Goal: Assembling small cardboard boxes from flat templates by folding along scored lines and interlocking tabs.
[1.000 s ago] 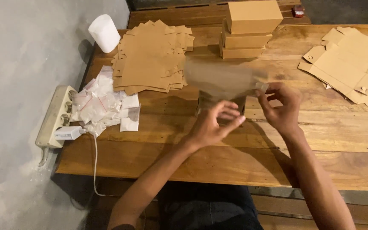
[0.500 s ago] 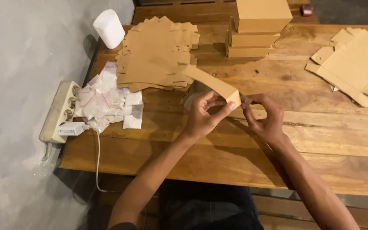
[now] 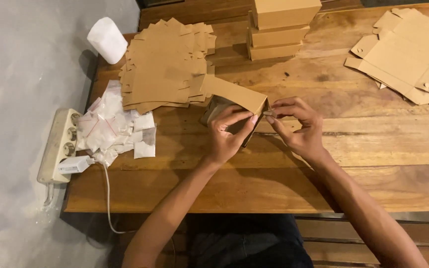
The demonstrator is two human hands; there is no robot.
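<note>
A partly folded brown cardboard box (image 3: 232, 94) is held above the wooden table (image 3: 284, 183). My left hand (image 3: 229, 134) grips its near end from below, fingers wrapped on the side. My right hand (image 3: 296, 124) pinches a small flap at the box's right end with thumb and fingertips. Behind the box lies a pile of flat brown cardboard blanks (image 3: 165, 64).
Three finished brown boxes (image 3: 279, 27) are stacked at the back. More flat blanks (image 3: 408, 54) lie at the right. Small white plastic packets (image 3: 112, 126) are heaped at the left edge, beside a white roll (image 3: 107, 39) and a power strip (image 3: 58, 146) with a charger.
The box went from lying flat and blurred between my hands to a folded shape. Both hands have closed in on its right end.
</note>
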